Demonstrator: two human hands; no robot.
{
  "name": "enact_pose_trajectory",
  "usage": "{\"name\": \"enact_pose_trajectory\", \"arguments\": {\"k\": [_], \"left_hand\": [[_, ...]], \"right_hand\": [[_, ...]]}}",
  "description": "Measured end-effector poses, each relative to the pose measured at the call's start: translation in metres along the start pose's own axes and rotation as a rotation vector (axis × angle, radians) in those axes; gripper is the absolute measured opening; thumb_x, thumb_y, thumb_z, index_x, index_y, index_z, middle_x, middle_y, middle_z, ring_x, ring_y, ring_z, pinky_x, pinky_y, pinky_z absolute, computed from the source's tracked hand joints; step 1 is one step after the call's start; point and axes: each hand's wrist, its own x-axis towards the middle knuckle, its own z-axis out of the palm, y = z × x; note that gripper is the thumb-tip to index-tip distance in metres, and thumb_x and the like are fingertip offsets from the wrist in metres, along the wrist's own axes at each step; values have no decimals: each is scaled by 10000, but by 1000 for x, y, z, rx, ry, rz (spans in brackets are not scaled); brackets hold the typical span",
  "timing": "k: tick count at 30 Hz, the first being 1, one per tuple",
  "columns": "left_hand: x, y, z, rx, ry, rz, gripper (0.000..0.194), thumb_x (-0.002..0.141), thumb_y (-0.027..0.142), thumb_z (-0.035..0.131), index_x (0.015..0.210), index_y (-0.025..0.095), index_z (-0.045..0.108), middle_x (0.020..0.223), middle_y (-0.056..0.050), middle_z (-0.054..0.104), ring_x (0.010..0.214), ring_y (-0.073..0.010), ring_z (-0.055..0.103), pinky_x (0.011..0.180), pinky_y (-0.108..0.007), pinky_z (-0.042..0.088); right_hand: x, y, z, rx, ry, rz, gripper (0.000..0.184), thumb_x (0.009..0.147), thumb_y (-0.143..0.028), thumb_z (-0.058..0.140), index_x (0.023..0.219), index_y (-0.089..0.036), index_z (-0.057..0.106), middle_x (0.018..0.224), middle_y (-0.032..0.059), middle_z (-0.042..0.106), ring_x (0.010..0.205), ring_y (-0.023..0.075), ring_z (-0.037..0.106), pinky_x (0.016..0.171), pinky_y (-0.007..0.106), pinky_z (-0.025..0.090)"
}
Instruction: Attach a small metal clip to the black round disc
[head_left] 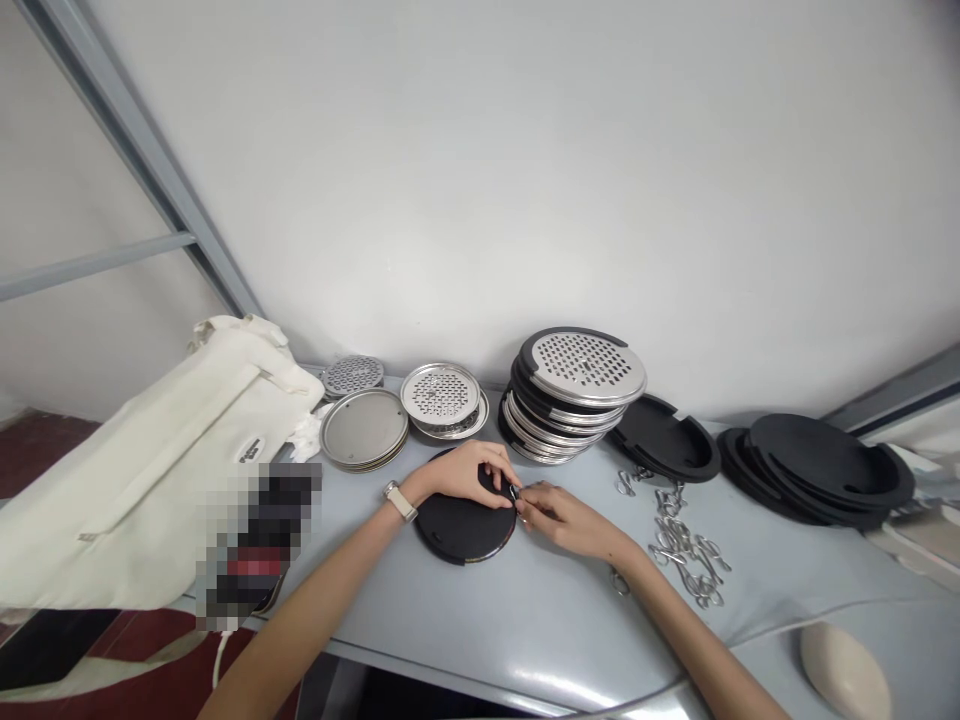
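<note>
A black round disc (459, 532) lies flat on the table in front of me. My left hand (474, 474), with a pale-strapped watch at its wrist, rests across the disc's top, its fingers bent and closed at the right rim. At that same rim, the fingertips of my right hand (561, 518) pinch a small metal wire clip (514, 492). The fingers partly cover the clip, so how it sits on the rim cannot be made out. Several similar wire clips (686, 545) lie in a loose pile to the right of my right hand.
Behind the disc stands a tall stack of perforated metal plates with black rims (585, 365). Smaller perforated plates (441, 393) and plain metal discs (364, 428) sit left of it. Black round holders (825, 465) lie right. A cream bag (165, 450) and a computer mouse (844, 670) flank the workspace.
</note>
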Motion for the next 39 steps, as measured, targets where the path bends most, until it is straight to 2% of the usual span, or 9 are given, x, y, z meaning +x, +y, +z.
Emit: {"name": "enact_pose_trajectory", "arguments": {"k": [26,39], "left_hand": [[1,-8,2,-71,-17,-15,288,690,205,744,978,186,743,876,-21,562,713,-86,530,696,-216,466],[1,-9,2,-69,-28,-3,247,693,209,741,934,156,735,868,-24,563,700,-87,524,685,-219,466]], "right_hand": [[0,2,1,-34,1,-4,385,986,-342,343,704,-170,541,651,8,565,665,153,518,685,279,410],[1,4,0,-30,-32,10,340,967,-310,353,675,-179,468,610,-8,505,646,148,487,624,256,378]]}}
